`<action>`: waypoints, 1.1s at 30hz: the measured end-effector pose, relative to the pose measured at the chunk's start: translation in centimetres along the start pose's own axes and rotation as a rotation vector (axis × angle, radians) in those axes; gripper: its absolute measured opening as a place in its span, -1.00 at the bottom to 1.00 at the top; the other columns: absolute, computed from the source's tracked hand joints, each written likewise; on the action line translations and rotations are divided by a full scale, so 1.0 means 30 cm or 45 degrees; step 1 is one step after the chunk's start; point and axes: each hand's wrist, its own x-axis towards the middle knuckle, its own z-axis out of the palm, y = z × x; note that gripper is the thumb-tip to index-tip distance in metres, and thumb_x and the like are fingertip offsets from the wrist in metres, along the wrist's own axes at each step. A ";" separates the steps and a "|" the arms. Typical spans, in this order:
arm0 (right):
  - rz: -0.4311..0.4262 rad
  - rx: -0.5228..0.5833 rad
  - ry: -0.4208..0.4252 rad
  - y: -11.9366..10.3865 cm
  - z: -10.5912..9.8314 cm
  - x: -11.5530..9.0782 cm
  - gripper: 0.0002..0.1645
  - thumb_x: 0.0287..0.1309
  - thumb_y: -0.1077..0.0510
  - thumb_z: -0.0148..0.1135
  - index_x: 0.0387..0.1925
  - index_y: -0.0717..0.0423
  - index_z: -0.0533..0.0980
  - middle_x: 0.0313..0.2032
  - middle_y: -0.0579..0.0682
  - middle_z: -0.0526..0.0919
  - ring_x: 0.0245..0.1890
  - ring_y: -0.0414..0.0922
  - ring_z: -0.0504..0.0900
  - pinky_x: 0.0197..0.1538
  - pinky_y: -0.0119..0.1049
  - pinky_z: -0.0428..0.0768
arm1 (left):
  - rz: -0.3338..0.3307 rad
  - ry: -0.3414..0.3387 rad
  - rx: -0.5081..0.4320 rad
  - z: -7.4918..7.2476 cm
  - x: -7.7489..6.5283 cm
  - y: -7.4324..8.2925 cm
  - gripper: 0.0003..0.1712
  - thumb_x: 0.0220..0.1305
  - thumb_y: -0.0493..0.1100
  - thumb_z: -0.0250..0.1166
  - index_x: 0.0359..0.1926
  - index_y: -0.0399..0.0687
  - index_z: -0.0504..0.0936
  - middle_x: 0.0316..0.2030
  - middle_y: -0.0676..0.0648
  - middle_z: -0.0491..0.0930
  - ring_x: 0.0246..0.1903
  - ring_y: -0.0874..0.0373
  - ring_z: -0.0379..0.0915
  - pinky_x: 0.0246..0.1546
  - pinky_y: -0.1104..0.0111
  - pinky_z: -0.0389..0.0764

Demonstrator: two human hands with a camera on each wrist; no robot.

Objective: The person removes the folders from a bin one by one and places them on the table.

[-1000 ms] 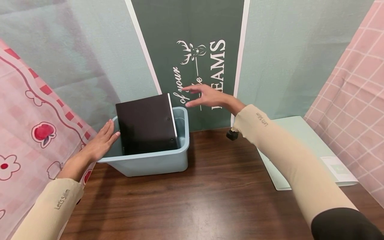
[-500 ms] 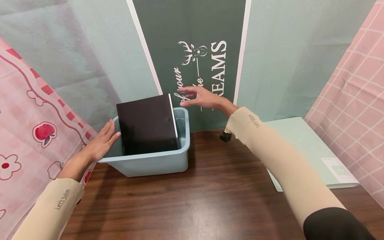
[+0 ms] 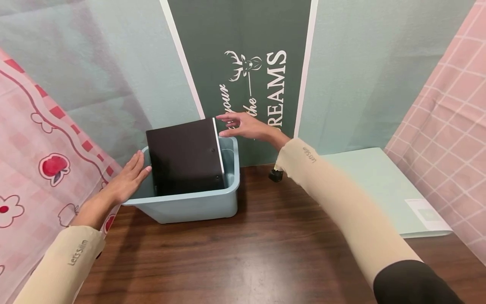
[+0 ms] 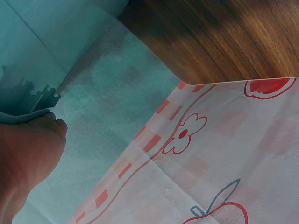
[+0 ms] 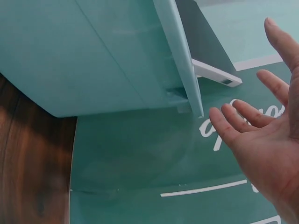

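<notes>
A grey-green cloth (image 3: pixel 360 63) hangs in front of me with a dark green panel (image 3: pixel 243 25) down its middle, and pink cloths (image 3: pixel 22 139) flank me on both sides. Below them spreads the brown wood-grain tabletop (image 3: pixel 243 270). My arms reach over it in beige sleeves (image 3: pixel 349 198). On its left part stands a blue bin (image 3: pixel 193 211), near the hanging cloth. To the right lies a pale green folder (image 3: pixel 368 181), flat, partly hidden by my right sleeve. The black binder (image 3: pixel 182 156) stands inside the bin, slightly tilted, its upper part rising above the rim. My left hand (image 3: pixel 127 179) rests on the bin's left rim, fingers straight and close together. My right hand (image 3: pixel 247 126) hovers by the binder's upper right edge, its thumb held wide of the fingers and nothing in its grasp. Smaller are the folder's white label (image 3: pixel 423 214), the black device (image 3: pixel 275 175) under my right wrist and, tiniest, the rivets (image 3: pixel 213 150) near the binder's white edge.
</notes>
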 end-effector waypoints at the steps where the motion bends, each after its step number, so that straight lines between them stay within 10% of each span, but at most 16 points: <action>1: 0.005 0.001 -0.002 -0.001 0.005 0.003 -0.13 0.33 0.01 0.45 0.58 0.02 0.34 0.54 0.13 0.36 0.51 0.05 0.41 0.46 -0.02 0.46 | 0.000 0.001 0.004 0.000 0.000 0.001 -0.08 0.73 0.23 -0.25 0.66 -0.23 -0.47 0.66 -0.33 -0.55 0.64 -0.33 -0.62 0.55 -0.32 -0.37; 33: 0.068 0.105 0.031 -0.036 0.113 0.086 -0.12 0.22 0.05 0.56 0.52 -0.05 0.43 0.59 0.01 0.29 0.49 0.13 0.43 0.43 -0.10 0.49 | 0.002 0.012 0.031 0.002 -0.002 0.001 -0.09 0.73 0.21 -0.26 0.66 -0.26 -0.45 0.66 -0.35 -0.52 0.64 -0.36 -0.57 0.58 -0.25 -0.41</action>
